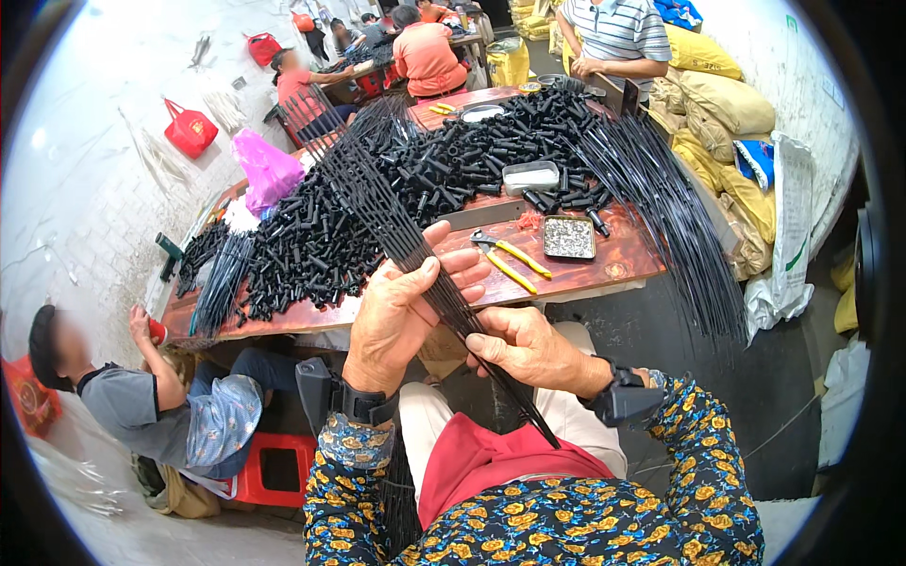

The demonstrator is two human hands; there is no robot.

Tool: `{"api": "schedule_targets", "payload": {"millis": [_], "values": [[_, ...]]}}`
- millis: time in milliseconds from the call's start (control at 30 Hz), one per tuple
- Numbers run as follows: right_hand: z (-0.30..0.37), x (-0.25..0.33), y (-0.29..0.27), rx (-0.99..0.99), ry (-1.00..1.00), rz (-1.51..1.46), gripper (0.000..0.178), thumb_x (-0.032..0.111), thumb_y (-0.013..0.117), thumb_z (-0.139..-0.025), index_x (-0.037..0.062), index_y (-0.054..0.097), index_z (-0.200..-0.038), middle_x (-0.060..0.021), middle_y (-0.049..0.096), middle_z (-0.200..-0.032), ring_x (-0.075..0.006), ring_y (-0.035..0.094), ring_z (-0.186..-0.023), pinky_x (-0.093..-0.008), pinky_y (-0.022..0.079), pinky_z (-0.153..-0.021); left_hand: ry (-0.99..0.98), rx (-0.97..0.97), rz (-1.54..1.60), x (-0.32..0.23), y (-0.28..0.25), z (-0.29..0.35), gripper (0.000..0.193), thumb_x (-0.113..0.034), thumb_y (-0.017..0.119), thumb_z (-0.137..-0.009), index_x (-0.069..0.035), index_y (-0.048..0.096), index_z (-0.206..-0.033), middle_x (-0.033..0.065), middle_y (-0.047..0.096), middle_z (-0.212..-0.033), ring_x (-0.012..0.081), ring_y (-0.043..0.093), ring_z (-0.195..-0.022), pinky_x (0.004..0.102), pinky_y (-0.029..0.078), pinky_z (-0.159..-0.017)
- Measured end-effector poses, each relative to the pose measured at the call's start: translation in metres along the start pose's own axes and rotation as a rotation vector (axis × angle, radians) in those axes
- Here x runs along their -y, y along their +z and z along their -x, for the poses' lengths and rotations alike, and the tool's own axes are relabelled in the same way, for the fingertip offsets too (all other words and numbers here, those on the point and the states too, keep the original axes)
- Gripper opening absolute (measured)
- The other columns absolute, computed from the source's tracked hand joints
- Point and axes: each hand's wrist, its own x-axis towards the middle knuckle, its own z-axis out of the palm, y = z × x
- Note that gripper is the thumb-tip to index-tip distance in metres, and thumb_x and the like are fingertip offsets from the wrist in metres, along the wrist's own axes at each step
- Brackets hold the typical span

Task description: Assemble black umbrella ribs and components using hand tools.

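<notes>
A worker's left hand [401, 311] and right hand [528, 351] both gripped a bundle of thin black rods [415, 250] fanning out over the near edge of a wooden tabletop [604, 269] heaped with black plastic tubes [453, 165].

Dark navy sleeves [679, 472] covered in yellow-orange flowers, chunky black strapped device [618, 396] just behind each grip, red cloth [481, 457] over pale trousers [425, 415].
</notes>
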Motion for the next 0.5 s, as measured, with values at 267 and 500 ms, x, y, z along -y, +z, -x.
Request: {"api": "schedule_targets", "payload": {"millis": [267,500], "values": [[0.003,0.017,-0.001,-0.361,-0.337,0.645,0.023,0.017,0.058,-0.091,-0.0003,0.064,-0.077,-0.0166,0.056,-0.064,-0.0248,0.058,-0.056,-0.0355,0.044,-0.054,-0.028,0.005,0.060,0.003,0.011,-0.005,0.055,-0.010,0.057,-0.091,0.002,0.034,-0.139,0.0269,0.057,-0.121,0.0389,0.060,-0.110,0.0495,0.051,-0.094],[0.003,0.018,-0.005,-0.415,-0.421,0.769,0.025,0.014,0.057,-0.090,-0.0008,0.058,-0.070,-0.0166,0.055,-0.062,-0.0330,0.057,-0.056,-0.0399,0.043,-0.053,-0.069,-0.012,0.085,0.003,0.012,-0.009,0.054,-0.008,0.054,-0.091,0.003,0.033,-0.139,0.0282,0.055,-0.123,0.0391,0.058,-0.113,0.0488,0.049,-0.097]]}}
